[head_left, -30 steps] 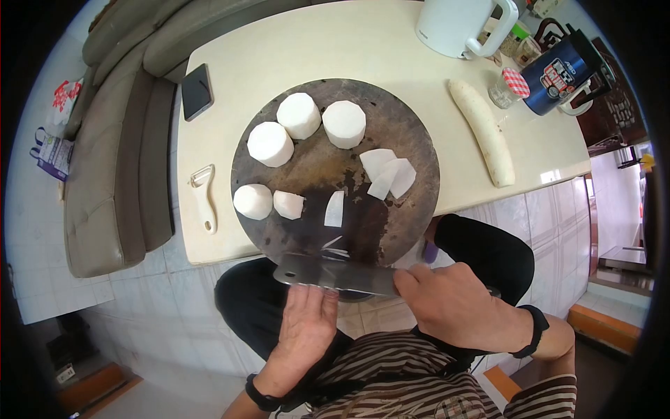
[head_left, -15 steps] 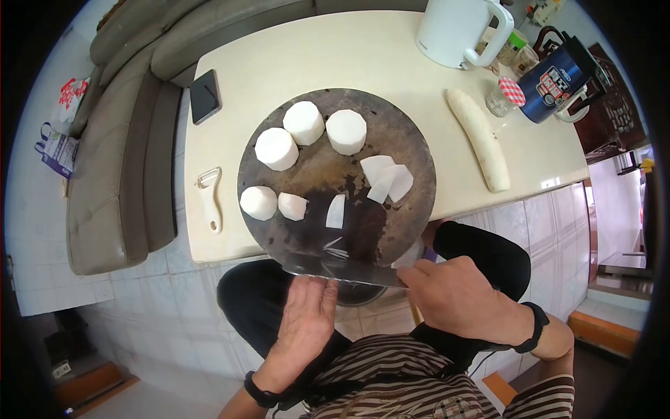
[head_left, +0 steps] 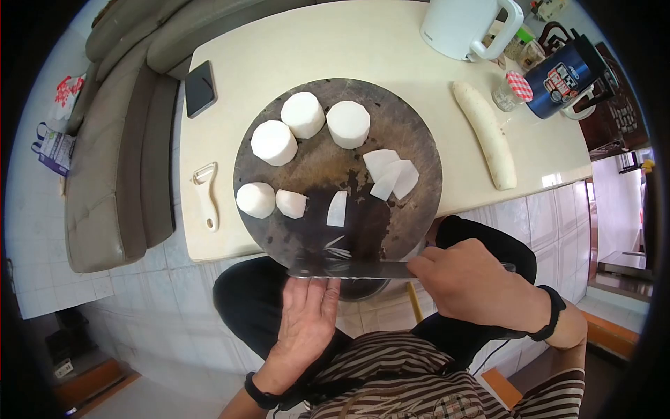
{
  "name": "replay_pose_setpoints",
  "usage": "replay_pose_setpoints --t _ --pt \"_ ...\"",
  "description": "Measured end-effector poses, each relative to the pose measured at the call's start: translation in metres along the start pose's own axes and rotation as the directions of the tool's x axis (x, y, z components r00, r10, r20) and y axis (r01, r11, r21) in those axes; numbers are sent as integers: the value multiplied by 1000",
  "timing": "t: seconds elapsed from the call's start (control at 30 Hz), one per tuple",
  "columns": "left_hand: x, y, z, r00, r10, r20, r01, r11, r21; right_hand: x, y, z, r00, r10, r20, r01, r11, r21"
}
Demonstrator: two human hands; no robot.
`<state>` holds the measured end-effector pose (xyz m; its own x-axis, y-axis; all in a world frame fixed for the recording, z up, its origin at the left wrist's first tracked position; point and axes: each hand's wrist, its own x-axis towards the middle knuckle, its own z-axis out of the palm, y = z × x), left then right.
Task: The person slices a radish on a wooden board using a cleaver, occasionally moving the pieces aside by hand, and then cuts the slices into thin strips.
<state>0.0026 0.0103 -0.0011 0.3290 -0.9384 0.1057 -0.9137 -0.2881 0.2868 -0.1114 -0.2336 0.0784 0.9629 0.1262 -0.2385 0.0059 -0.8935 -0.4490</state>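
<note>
Cleaver (head_left: pixel 356 269) at 6 o'clock rim of round board (head_left: pixel 317 167), handle wrapped in fingers of right hand (head_left: pixel 481 288). Left hand (head_left: pixel 306 325): fingers straight, together at blade, grip unclear. White slivers (head_left: pixel 338 253) near 6, slices (head_left: pixel 382 164) at 3, chunks (head_left: pixel 303 115) 10 to 12.

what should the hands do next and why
Probably ease the left hand back from the knife: its fingers reach right up to the blade's near edge, while the right hand grips the handle.
</note>
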Motion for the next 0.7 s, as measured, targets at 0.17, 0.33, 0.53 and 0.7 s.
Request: replay_pose_setpoints --t 0.17,0.33,0.53,0.7 --pt "-2 1 1 1000 -8 -4 8 1000 2 17 -16 17 995 -26 -94 23 999 -33" --pt "11 0 -9 994 -29 -103 16 992 -124 20 -8 15 985 25 -173 17 971 240" --pt "43 -5 -21 976 -178 -128 152 970 -191 17 9 1 961 180 -209 -42 843 536" --pt "52 1 -25 984 -176 -5 170 955 -244 9 18 3 952 204 -226 -40 821 570"
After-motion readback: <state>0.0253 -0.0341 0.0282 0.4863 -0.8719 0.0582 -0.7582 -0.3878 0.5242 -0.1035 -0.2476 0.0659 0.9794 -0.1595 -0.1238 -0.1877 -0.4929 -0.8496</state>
